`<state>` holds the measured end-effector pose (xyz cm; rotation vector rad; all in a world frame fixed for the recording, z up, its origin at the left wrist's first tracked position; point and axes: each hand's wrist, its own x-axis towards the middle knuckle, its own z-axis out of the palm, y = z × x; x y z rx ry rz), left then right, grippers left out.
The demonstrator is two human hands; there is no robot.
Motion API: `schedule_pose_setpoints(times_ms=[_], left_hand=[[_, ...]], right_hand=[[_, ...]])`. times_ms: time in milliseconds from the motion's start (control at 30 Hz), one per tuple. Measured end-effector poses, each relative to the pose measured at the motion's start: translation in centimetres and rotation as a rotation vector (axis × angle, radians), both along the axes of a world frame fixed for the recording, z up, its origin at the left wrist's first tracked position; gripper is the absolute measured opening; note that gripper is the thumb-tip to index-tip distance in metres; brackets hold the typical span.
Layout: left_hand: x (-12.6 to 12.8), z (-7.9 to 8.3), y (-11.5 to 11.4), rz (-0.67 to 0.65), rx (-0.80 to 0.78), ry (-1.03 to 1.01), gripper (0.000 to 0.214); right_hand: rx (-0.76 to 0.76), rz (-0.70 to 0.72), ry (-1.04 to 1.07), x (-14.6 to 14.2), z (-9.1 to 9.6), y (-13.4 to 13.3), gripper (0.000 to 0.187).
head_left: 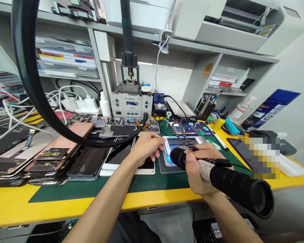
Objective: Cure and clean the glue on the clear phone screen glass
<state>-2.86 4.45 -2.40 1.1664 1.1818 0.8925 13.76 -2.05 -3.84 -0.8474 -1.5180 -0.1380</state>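
Note:
My right hand (201, 165) is wrapped round a black flashlight (233, 182) with a pale patterned band and a braided wrist cord. Its lit head points down and left, throwing a blue glow onto a white-framed phone (167, 148). That phone lies on a grey ridged pad (173, 168), partly covered by the flashlight and my right hand. At the phone's upper left edge, my left hand (149, 146) has its fingers curled and pinched together; what lies between the fingertips is hidden. Below my left wrist are white-framed tablets or large phones (128, 168), side by side.
Stacks of phone screens (59, 145) fill the left side. A grey soldering station (131, 105) stands behind, and a thick black hose (27, 67) loops across the near left. A yellow bottle (219, 123), a white pen (219, 139) and a dark phone (239, 152) lie right.

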Motion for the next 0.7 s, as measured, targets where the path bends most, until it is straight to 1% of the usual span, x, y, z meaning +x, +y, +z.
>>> schedule_pose_setpoints(times_ms=[133,367,533,700], left_hand=[[-0.03,-0.13,-0.02,0.003,0.005,-0.006,0.012],[-0.03,-0.22,-0.05,-0.001,0.012,-0.010,0.015],[0.02,-0.05,-0.09,-0.006,0.006,-0.003,0.015],[0.02,0.15,-0.13,-0.009,0.008,-0.002,0.013]], right_hand=[[0.087,0.011,-0.035,-0.07,0.09,0.07,0.017],[0.079,-0.031,-0.043,-0.50,0.21,-0.15,0.015],[0.076,0.000,-0.076,-0.54,0.41,-0.32,0.016],[0.109,-0.003,-0.083,-0.55,0.46,-0.43,0.018]])
